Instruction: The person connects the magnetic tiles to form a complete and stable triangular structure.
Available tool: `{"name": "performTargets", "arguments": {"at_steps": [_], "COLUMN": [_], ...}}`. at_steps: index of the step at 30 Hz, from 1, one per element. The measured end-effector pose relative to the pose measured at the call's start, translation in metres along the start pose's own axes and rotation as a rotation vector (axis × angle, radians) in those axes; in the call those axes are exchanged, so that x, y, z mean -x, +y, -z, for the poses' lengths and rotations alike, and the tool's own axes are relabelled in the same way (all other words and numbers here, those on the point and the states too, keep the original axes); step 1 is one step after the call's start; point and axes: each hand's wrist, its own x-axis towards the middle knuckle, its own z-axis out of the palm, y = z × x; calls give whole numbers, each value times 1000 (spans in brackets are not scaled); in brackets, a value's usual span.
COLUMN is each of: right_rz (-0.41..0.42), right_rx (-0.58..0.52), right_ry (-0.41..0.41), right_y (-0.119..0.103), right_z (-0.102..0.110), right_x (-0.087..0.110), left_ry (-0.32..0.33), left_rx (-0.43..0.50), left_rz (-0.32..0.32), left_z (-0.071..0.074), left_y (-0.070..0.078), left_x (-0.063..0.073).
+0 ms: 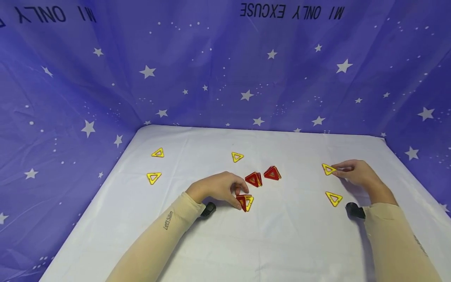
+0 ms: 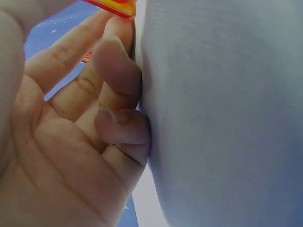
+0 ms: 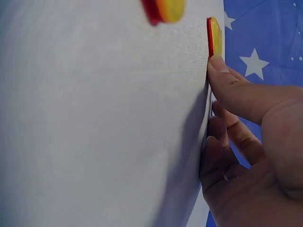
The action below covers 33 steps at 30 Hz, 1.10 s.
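Note:
In the head view my left hand [image 1: 223, 188] holds a small red-and-yellow pyramid of triangle tiles [image 1: 242, 203], thumb at its left side and a finger along its far edge. The left wrist view shows only a bit of this pyramid [image 2: 118, 6] at the top, with other fingers curled against the white cloth. At the right, my right hand [image 1: 357, 173] pinches one corner of a yellow triangle tile [image 1: 325, 169]. Seen edge-on in the right wrist view, that tile [image 3: 215, 35] has a red underside, and the thumb rests at its near end.
Two red pyramids [image 1: 253, 179] [image 1: 272, 173] stand just beyond my left hand. Loose yellow triangles lie at the left [image 1: 154, 178] [image 1: 158, 153], back middle [image 1: 237, 157] and near my right hand [image 1: 333, 199]. A starry purple curtain [image 1: 211, 70] borders the white table [image 1: 282, 243].

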Motion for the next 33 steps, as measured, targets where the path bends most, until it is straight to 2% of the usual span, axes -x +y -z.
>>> {"name": "performTargets", "arguments": {"at_steps": [5,8,13,18,22,29,33], "right_rz": [69,93,131,204,302,400,460], "right_rx": [30,5,-85,-123,-187,-165,-191], "right_ry": [13,12,33,31,-39,-182,-246], "right_y": [-1,-7,-28,-55,-80,-122,-141], "right_z": [2,5,6,0,-13,-41,-58], "right_x": [5,11,23,33,39,47,51], "left_ry": [1,-2,-10,6,45,79,81], "left_rx": [-5,-9,-12,-20,-21,-61,-71], "left_rz": [-14,-20,-19,-4,3,-4,6], "left_z": [0,0,2,1,1,-1,-1], "left_y": [-1,0,-1,-2,-2,2,3], "left_x": [-1,-2,-1,-2,-4,-5,-6]}}
